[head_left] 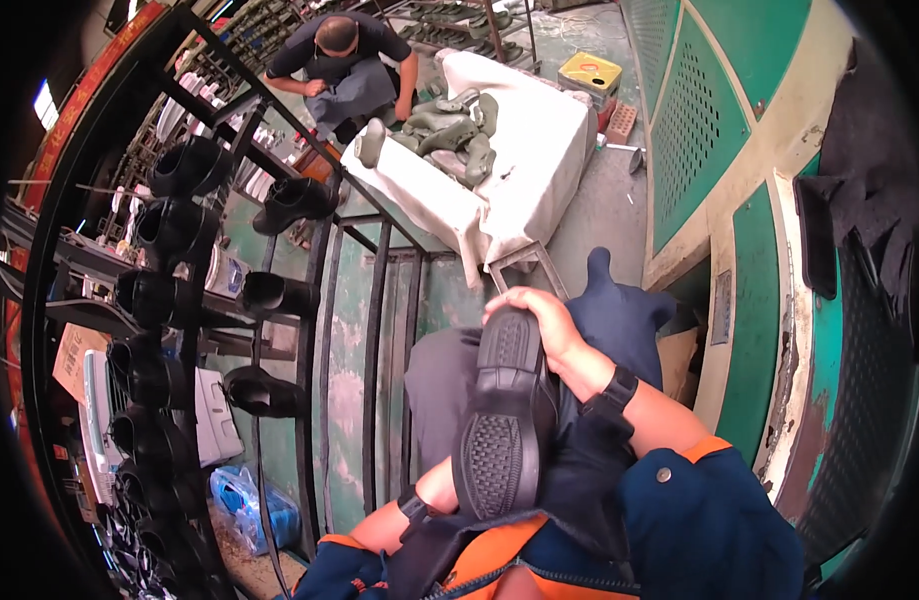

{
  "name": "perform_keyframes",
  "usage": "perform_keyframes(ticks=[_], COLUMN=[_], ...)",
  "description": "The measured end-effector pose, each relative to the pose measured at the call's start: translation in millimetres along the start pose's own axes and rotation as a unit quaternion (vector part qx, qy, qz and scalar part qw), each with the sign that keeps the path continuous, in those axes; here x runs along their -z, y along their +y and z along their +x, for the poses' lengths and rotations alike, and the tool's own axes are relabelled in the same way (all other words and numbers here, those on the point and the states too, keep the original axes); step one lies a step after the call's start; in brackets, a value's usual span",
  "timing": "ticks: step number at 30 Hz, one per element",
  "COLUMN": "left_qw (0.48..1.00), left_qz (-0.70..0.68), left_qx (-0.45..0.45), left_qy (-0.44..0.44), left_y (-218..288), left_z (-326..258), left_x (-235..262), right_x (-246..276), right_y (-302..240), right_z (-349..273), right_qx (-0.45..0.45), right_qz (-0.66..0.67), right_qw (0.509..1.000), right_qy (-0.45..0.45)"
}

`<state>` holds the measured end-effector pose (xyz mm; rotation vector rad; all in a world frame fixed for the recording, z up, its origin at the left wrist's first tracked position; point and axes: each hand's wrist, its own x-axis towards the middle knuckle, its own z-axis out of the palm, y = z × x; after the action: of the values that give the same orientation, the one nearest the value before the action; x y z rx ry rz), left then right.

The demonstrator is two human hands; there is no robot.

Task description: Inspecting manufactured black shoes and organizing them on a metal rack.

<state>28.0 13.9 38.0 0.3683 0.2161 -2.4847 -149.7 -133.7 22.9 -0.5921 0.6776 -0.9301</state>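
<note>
A black shoe (509, 415) is held over my lap, its patterned sole turned up and its heel pointing away from me. My right hand (541, 318) wraps around the heel end from the far right, its thumb side along the edge. At the lower left, my left hand (443, 486) reaches behind the front part of the shoe and grips it there; its fingers are hidden by the shoe. Dark wristbands circle both wrists.
On my left stands a black metal rack (319, 400) carrying several black shoes (269, 392). Ahead, a white-covered table (539, 130) bears a pile of olive shoe lasts (449, 135), with a seated person (339, 70) beyond. Green perforated panels (694, 130) bound the right; a blue bag (254, 505) lies lower left.
</note>
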Motion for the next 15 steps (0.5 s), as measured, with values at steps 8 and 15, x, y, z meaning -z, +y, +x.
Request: perform_keyframes(ticks=[8,15], left_qw=[0.995,0.992], left_qz=[-0.083,0.009], left_qx=[-0.044,-0.126], left_qy=[0.022,0.03], left_y=[-13.7,-6.6], left_z=[-16.1,-28.4], left_x=[-29.1,-54.8], right_x=[37.5,105.8], right_y=[17.6,1.8], right_z=[11.4,3.1], right_qx=[0.219,-0.195], right_qz=[-0.449,-0.058], right_qw=[0.862,0.978], right_qy=[0.085,0.055])
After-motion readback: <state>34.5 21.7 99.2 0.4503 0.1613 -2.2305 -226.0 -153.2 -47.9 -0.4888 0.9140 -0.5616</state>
